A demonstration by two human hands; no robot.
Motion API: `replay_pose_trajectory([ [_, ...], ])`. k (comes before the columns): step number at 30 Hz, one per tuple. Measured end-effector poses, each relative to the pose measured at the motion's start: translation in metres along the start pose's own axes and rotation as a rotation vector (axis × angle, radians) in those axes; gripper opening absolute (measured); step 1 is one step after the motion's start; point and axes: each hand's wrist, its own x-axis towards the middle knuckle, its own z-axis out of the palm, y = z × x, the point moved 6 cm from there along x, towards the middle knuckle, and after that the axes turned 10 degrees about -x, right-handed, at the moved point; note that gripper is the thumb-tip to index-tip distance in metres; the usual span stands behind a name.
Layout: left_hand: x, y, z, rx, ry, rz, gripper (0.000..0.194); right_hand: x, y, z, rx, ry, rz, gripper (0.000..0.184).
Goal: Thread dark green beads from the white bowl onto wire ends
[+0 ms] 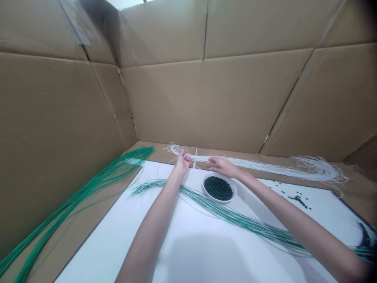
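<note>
My left hand is at the far edge of the white board, palm turned up and fingers curled together at a bundle of long white strands. A thin white strand seems to run from its fingertips; the exact grip is too small to make out. Just behind a white bowl hovers my right hand, fingers stretched out towards the left over the white bundle, with nothing visible in them. Small dark green beads fill the bowl. Below my left forearm passes a bundle of green strands, lying across the board.
Another green bundle lies along the left side on cardboard. Loose dark beads are scattered on the white board at the right. Tall cardboard walls close off the back and left. A dark bunch sits at the right edge.
</note>
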Motion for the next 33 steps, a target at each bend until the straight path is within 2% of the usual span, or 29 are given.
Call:
replay_pose_trajectory([
  [2, -0.005, -0.006, 0.01, -0.011, -0.06, -0.013, 0.041, 0.01, -0.031, -0.013, 0.075, 0.112, -0.047, 0.038],
  [4, -0.011, -0.01, 0.019, -0.015, -0.106, -0.018, 0.052, 0.019, -0.057, -0.027, 0.138, 0.222, -0.06, 0.032],
  [6, -0.015, -0.013, 0.023, -0.009, -0.139, -0.015, 0.06, 0.029, -0.071, -0.033, 0.149, 0.249, -0.052, 0.022],
  [9, -0.02, -0.015, 0.024, 0.03, -0.17, -0.002, 0.065, 0.04, -0.072, -0.03, 0.167, 0.246, 0.04, 0.014],
  [13, -0.024, -0.014, 0.019, 0.145, -0.176, 0.04, 0.067, 0.045, -0.062, -0.018, 0.205, 0.259, 0.179, 0.018],
  [17, -0.021, -0.01, 0.014, 0.345, -0.157, 0.104, 0.069, 0.049, -0.067, -0.013, 0.242, 0.267, 0.192, 0.012],
  [19, -0.014, 0.0, 0.008, 0.48, -0.134, 0.144, 0.067, 0.051, -0.071, -0.016, 0.261, 0.3, 0.182, 0.011],
  [22, 0.0, 0.034, -0.012, 0.718, -0.046, 0.235, 0.051, 0.048, -0.071, -0.022, 0.302, 0.357, 0.209, 0.017],
  [24, 0.006, 0.069, -0.037, 0.896, 0.08, 0.331, 0.027, 0.044, -0.068, -0.025, 0.392, 0.382, 0.205, 0.021],
  [26, 0.005, 0.105, -0.066, 1.059, 0.23, 0.429, 0.014, 0.039, -0.064, -0.026, 0.503, 0.379, 0.173, 0.02],
  [29, -0.001, 0.144, -0.107, 1.252, 0.426, 0.517, 0.018, 0.033, -0.059, -0.026, 0.552, 0.358, 0.15, 0.018],
  [33, -0.002, 0.165, -0.14, 1.427, 0.552, 0.516, 0.011, 0.031, -0.055, -0.027, 0.497, 0.362, 0.159, 0.017],
])
